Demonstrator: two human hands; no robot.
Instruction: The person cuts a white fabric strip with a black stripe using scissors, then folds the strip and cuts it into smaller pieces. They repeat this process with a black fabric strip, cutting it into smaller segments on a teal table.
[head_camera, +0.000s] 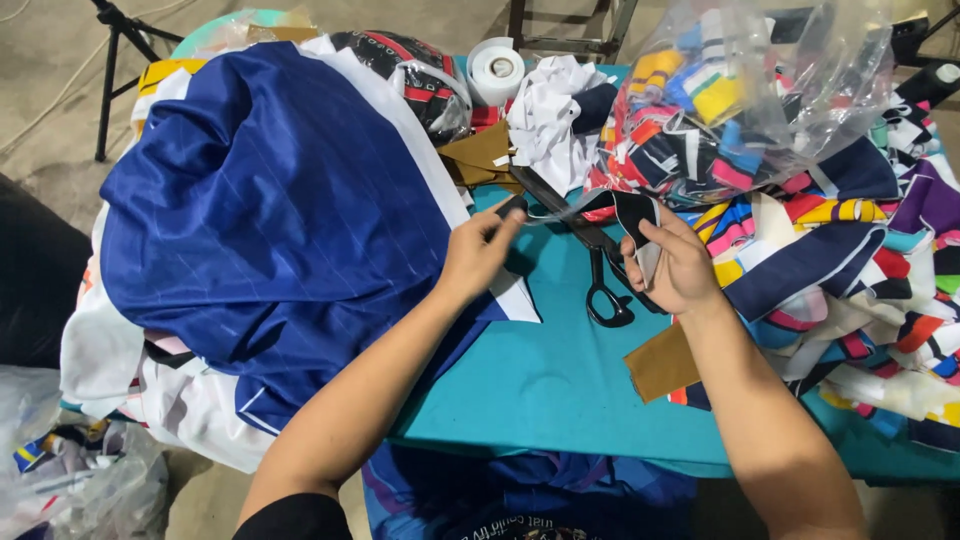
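Left hand (478, 252) pinched shut on one end of a thin clear strip (562, 206); right hand (672, 262) closed on a small black-and-white fabric piece (636, 216) at the strip's other end. Strip stretched taut between the two grips, above the teal table (560, 375). Black scissors (598, 262) flat on the table just below the strip, handles beside the right palm. Blue striped fabric (270, 215) heaped outward of the left grip, touching that wrist. Multicoloured scraps (850, 260) piled outward of the right grip, clear plastic bag (760, 90) beyond. White tape roll (496, 70) far past both grips. Brown card (662, 365) under the right forearm.
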